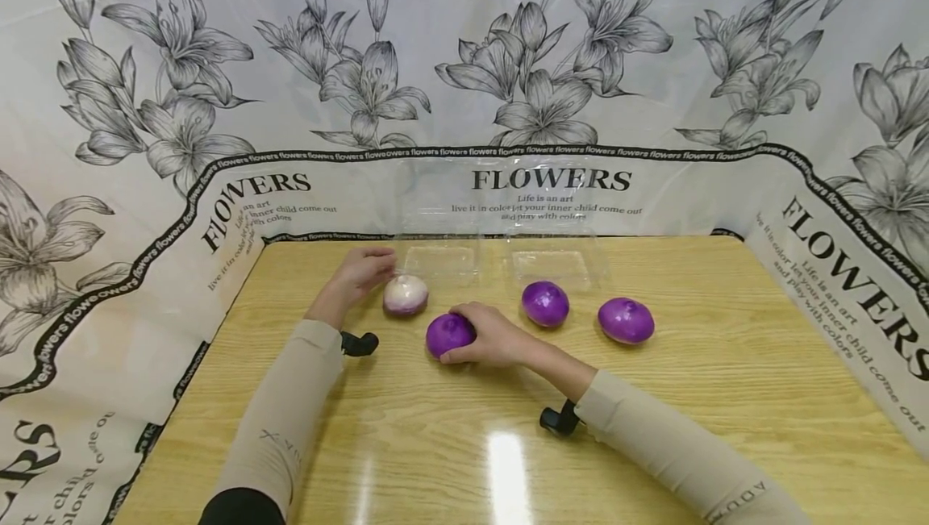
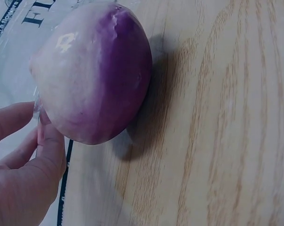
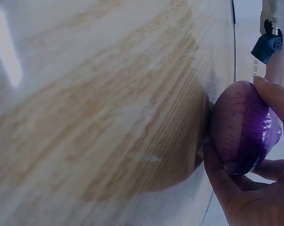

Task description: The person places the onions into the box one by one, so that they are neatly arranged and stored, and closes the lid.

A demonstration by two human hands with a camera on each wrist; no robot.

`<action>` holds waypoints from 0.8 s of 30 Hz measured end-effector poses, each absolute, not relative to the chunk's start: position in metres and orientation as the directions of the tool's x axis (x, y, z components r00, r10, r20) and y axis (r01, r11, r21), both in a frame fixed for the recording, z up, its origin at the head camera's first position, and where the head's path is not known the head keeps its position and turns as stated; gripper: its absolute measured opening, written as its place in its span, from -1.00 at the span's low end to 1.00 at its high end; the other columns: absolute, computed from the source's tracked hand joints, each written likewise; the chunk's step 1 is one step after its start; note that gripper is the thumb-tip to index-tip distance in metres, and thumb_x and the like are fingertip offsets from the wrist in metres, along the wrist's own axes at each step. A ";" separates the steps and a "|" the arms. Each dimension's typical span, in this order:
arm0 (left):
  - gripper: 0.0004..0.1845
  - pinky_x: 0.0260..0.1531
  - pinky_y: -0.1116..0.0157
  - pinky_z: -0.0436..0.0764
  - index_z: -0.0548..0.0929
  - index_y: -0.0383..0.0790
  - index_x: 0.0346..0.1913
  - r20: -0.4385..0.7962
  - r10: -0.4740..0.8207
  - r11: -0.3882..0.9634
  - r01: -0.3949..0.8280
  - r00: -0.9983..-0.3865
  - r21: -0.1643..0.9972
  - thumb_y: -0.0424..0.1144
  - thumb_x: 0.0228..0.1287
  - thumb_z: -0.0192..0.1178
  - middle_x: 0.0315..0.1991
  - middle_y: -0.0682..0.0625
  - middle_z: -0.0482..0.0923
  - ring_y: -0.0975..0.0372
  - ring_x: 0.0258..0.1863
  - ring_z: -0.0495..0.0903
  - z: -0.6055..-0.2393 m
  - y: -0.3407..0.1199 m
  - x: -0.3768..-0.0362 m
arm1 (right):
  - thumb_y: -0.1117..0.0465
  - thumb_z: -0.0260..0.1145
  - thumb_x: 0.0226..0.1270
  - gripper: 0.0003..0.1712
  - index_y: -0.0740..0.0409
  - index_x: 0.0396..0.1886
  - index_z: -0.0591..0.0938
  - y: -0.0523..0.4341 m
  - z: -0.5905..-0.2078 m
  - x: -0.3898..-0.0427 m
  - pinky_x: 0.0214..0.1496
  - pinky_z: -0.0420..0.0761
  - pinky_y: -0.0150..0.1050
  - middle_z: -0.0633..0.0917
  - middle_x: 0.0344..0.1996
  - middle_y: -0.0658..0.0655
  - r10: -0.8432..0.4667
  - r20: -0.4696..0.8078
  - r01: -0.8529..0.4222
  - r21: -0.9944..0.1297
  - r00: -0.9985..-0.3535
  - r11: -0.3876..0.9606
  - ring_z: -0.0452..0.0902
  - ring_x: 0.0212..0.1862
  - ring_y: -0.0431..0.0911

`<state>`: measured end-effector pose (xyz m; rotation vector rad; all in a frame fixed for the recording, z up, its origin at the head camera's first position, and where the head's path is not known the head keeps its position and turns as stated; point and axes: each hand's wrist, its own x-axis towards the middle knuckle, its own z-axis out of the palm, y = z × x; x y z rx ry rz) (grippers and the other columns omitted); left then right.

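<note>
My right hand (image 1: 493, 335) grips a shiny purple onion (image 1: 447, 337) at the table's middle, thumb and fingers around its sides. The right wrist view shows this onion (image 3: 243, 127) close to the wood. At the left, my left hand (image 1: 363, 273) pinches the thin edge of a clear plastic box (image 1: 439, 263) between thumb and fingers. Just by that hand sits an onion (image 1: 405, 297), white above and purple below; the left wrist view has this onion (image 2: 97, 73) large, with the pinching fingers (image 2: 47, 146) beside it.
A second clear plastic box (image 1: 555, 265) stands at the back, right of the first. Two more purple onions lie on the right: one onion (image 1: 545, 304) in front of that box, another onion (image 1: 626, 321) farther right. Flower-printed cloth (image 1: 348, 194) walls the wooden table (image 1: 697, 428).
</note>
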<state>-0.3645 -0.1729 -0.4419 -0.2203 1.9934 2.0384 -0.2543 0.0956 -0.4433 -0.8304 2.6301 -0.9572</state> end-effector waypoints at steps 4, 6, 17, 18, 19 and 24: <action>-0.49 -0.05 0.48 0.71 0.34 -0.50 0.45 -0.290 0.090 -0.013 -0.293 -0.953 0.956 -0.47 0.52 0.08 0.32 -0.36 0.37 0.16 -0.04 0.57 -0.442 -0.174 -0.364 | -0.07 0.60 0.13 -0.02 0.40 0.39 0.43 0.094 -0.442 -0.253 0.31 0.62 0.08 0.58 0.22 0.34 -0.577 -0.014 -0.434 -0.644 -0.817 0.630 0.54 0.23 0.18; -0.49 -0.10 0.50 0.71 0.34 -0.51 0.44 -0.291 0.086 -0.015 -0.293 -0.953 0.956 -0.47 0.51 0.09 0.31 -0.36 0.38 0.19 -0.06 0.57 -0.442 -0.174 -0.364 | -0.07 0.59 0.14 -0.03 0.41 0.38 0.43 0.093 -0.442 -0.253 0.31 0.63 0.08 0.58 0.22 0.34 -0.577 -0.011 -0.436 -0.643 -0.817 0.630 0.54 0.22 0.18; -0.47 0.03 0.42 0.72 0.28 -0.56 0.45 -0.282 0.098 -0.064 -0.288 -0.954 0.955 -0.54 0.49 0.07 0.31 -0.39 0.34 0.17 -0.13 0.59 -0.444 -0.172 -0.366 | -0.12 0.59 0.13 0.00 0.36 0.40 0.42 0.099 -0.439 -0.253 0.33 0.61 0.08 0.57 0.26 0.32 -0.569 -0.030 -0.426 -0.629 -0.822 0.650 0.51 0.26 0.17; -0.47 0.02 0.42 0.72 0.28 -0.56 0.45 -0.280 0.100 -0.066 -0.287 -0.955 0.956 -0.54 0.49 0.07 0.31 -0.39 0.33 0.18 -0.14 0.59 -0.444 -0.172 -0.367 | -0.13 0.59 0.13 0.00 0.36 0.40 0.43 0.100 -0.438 -0.254 0.34 0.60 0.09 0.57 0.26 0.32 -0.569 -0.030 -0.428 -0.627 -0.822 0.651 0.51 0.27 0.17; -0.47 0.00 0.43 0.72 0.28 -0.55 0.45 -0.280 0.100 -0.065 -0.287 -0.955 0.956 -0.53 0.49 0.07 0.32 -0.39 0.33 0.19 -0.16 0.59 -0.445 -0.172 -0.367 | -0.13 0.60 0.13 0.00 0.35 0.41 0.43 0.101 -0.438 -0.254 0.35 0.60 0.09 0.56 0.27 0.32 -0.568 -0.032 -0.427 -0.625 -0.822 0.654 0.50 0.28 0.18; -0.47 -0.11 0.48 0.73 0.29 -0.53 0.46 -0.287 0.104 -0.068 -0.295 -0.952 0.953 -0.53 0.49 0.07 0.33 -0.39 0.32 0.20 -0.17 0.57 -0.445 -0.171 -0.368 | -0.12 0.60 0.12 0.02 0.36 0.42 0.42 0.105 -0.435 -0.256 0.34 0.60 0.10 0.55 0.30 0.33 -0.563 -0.033 -0.417 -0.636 -0.826 0.649 0.50 0.29 0.19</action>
